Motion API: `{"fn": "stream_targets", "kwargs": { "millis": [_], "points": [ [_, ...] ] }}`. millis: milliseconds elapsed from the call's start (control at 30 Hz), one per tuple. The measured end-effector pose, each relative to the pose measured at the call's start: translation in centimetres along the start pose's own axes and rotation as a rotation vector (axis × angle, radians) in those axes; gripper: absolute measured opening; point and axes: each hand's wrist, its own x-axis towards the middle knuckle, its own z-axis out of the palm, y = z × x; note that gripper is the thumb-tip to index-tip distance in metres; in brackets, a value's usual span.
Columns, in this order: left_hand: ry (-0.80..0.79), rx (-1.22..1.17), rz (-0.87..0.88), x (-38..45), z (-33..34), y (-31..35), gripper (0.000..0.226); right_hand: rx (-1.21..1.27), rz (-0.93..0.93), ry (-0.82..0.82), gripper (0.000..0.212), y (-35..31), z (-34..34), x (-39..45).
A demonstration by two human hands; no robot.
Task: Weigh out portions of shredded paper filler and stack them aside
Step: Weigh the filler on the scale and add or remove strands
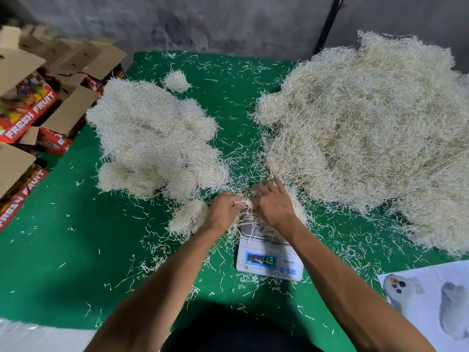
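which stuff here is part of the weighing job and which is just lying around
In the job: scale, big loose heap, stacked portions, left hand, right hand.
Lying about: fruit boxes, printed sheet.

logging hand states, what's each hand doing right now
Left hand: pinches strands of shredded paper over the scale.
Right hand: fingers spread, pressing on the same shredded paper.

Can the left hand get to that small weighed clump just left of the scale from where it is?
Probably yes. The left hand is over the scale, pinching shreds, and the small clump lies right beside its wrist on the green mat, with nothing between. It would need to drop those shreds first.
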Motion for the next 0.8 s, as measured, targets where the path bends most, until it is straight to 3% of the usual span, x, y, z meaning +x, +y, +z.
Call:
{"fn": "stream_targets", "kwargs": {
  "millis": [167, 267, 367, 500, 600, 733, 800],
  "points": [
    [0.091, -0.066, 0.001, -0.2, -2.8, -2.2, 0.028, 0.050, -0.053, 0.095, 0.029, -0.2, -0.9, 0.9],
    [0.057, -0.213, -0.059, -0.4, -3.7, -2.4, 0.026, 0.061, -0.044, 0.099, 0.018, -0.8, -1.0, 1.6],
    [-0.007, -0.304, -0.080, -1.2, -4.4, -2.0, 0.010, 0.042, 0.000, 0.076, 0.017, 0.0, -0.5, 1.7],
    [0.090, -0.357, -0.068, -2.5, -5.9, -2.6, 0.010, 0.044, 0.120, 0.017, 0.014, 3.0, 0.4, 1.1],
    [0.265, -0.389, -0.284, -2.4, -6.8, -4.4, 0.016, 0.031, 0.123, 0.053, 0.015, 4.4, 0.9, 0.6],
    [0.613, -0.763, -0.681, -2.4, -8.4, -8.6, 0.029, 0.044, 0.149, 0.082, 0.013, 4.5, 1.2, 0.2],
    [0.654, -0.616, -0.730, -2.7, -8.6, -10.3, 0.035, 0.057, 0.115, 0.115, 0.013, 4.3, 1.4, 0.2]
  ]
}}
